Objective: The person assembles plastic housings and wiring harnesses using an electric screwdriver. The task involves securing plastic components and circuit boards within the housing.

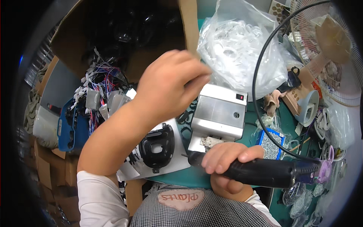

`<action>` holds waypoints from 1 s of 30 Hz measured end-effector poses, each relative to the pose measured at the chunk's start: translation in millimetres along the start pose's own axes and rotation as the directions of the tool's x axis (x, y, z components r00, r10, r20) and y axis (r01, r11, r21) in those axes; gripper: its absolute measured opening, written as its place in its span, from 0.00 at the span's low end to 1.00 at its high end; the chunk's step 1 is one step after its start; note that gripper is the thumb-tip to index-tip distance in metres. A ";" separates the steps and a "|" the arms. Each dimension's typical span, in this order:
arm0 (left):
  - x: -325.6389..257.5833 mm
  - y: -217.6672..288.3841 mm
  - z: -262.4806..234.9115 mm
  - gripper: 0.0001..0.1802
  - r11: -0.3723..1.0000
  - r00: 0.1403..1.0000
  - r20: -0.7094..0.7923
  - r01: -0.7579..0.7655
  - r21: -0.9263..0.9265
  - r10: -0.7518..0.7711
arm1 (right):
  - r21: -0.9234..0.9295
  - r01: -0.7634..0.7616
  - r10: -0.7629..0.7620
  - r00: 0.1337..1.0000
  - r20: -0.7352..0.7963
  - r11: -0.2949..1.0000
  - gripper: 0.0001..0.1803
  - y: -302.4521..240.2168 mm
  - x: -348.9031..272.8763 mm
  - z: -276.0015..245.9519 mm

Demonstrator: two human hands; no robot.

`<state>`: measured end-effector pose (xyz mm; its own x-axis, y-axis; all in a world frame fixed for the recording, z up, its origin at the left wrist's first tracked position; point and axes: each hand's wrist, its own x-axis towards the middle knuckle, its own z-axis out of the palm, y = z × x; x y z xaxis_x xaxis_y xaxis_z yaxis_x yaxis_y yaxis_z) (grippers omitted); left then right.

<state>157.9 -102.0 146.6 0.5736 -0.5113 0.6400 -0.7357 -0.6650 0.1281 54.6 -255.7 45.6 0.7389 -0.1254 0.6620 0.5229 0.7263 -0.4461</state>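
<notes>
My right hand [231, 160] is wrapped round a black electric screwdriver [261, 172], whose bit points left. The bit is close to the metal outlet of a silver-white screw feeder [217, 111] with a small red display. Raised above the bench, my left hand [170, 83] has its fingers pressed together, slightly blurred; whatever they may hold is hidden. Below my left wrist, a black moulded plastic housing [157, 147] with a central opening lies on a white board [177, 160].
A cardboard box [192, 22] of dark parts stands at the back left, beside bundled wires [104, 81] and a blue bin [75, 132]. A plastic bag [242, 53] of clear pieces sits behind the feeder. A black cable [257, 72] arcs past a blue screw tray [270, 145] and a fan [329, 45].
</notes>
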 end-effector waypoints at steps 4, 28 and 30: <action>51.0 -23.2 47.2 0.06 0.986 0.996 0.007 -0.093 0.138 0.092 | 0.057 -0.058 0.064 0.992 -0.111 0.997 0.29 8.7 -2.1 3.6; -25.0 -9.3 -5.3 0.08 0.919 0.918 0.054 0.395 -0.017 -0.393 | 0.222 -0.137 0.193 0.948 -0.253 0.965 0.32 13.6 4.3 -2.7; -62.8 0.9 -19.8 0.07 0.875 0.868 0.122 0.484 0.014 -0.482 | 0.206 -0.120 0.170 0.954 -0.246 0.971 0.31 14.7 2.8 -1.0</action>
<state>114.1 -59.8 121.5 0.8963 -0.1891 0.4011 -0.3607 -0.8372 0.4111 64.8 -246.0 40.3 0.8986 -0.1623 0.4077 0.3317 0.8594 -0.3890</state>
